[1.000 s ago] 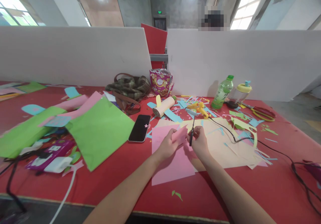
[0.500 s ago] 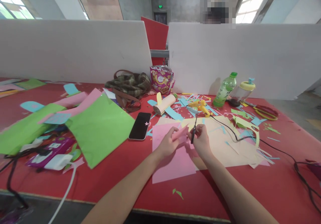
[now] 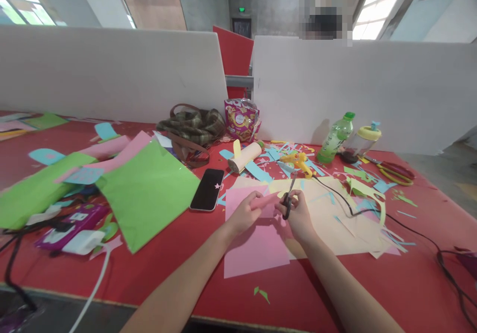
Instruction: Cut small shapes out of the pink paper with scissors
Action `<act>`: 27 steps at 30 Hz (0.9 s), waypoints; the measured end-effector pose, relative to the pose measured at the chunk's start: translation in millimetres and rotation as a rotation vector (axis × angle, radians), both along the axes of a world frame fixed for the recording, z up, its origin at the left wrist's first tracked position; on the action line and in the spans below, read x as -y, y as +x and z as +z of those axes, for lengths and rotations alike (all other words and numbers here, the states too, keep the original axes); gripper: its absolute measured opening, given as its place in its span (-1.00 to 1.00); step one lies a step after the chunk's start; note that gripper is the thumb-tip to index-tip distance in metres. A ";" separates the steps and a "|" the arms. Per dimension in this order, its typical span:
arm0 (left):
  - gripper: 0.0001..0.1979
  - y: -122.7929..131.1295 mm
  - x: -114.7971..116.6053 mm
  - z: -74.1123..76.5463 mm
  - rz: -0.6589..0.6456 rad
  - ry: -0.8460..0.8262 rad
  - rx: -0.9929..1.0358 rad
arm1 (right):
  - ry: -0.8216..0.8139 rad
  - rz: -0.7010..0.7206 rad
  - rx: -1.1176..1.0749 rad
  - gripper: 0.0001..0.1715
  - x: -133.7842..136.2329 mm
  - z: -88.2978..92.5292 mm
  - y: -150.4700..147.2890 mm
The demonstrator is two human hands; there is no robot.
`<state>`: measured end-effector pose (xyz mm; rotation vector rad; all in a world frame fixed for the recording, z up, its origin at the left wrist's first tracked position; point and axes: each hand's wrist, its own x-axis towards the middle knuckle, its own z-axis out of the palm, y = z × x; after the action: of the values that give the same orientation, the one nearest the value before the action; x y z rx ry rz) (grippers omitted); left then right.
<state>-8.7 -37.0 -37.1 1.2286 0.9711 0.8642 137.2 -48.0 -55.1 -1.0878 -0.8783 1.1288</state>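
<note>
My left hand point(image 3: 244, 215) pinches a small folded piece of pink paper point(image 3: 265, 202) just above a larger pink sheet point(image 3: 253, 243) lying on the red table point(image 3: 179, 263). My right hand point(image 3: 298, 216) grips small black-handled scissors point(image 3: 288, 201), blades pointing up and away, right beside the pink piece. Both hands hover over the table's middle, close together. A beige sheet point(image 3: 335, 218) lies under and to the right of them.
A black phone point(image 3: 207, 196), green sheets point(image 3: 149, 194), a plaid bag point(image 3: 192, 129), a snack packet point(image 3: 241, 119), a paper roll point(image 3: 244, 157), a yellow glue gun point(image 3: 298, 161) with black cord point(image 3: 372, 211), a green bottle point(image 3: 335, 138), a lidded cup point(image 3: 361, 141) and red-yellow scissors point(image 3: 395, 171) surround the hands. White partitions point(image 3: 112, 74) stand behind.
The pink piece has tilted flatter in my left hand and the scissors have shifted slightly against it; the view has drifted a little.
</note>
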 end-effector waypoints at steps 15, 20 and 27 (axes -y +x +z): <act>-0.80 7.8 -2.8 -6.0 0.058 -0.254 0.485 | -0.051 -0.107 -0.118 -0.58 -2.8 -6.7 4.6; -0.68 9.3 5.6 -4.6 -0.035 -0.278 0.573 | -0.045 -0.157 -0.148 -0.56 -3.4 -5.2 5.6; -0.62 21.2 19.2 -6.9 -0.026 -0.238 0.349 | -0.057 -0.145 -0.191 -0.60 1.4 -2.5 -2.3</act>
<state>12.5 -56.2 -44.0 0.8510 0.7484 0.8802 134.9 -49.4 -57.5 -1.0538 -0.6118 1.1214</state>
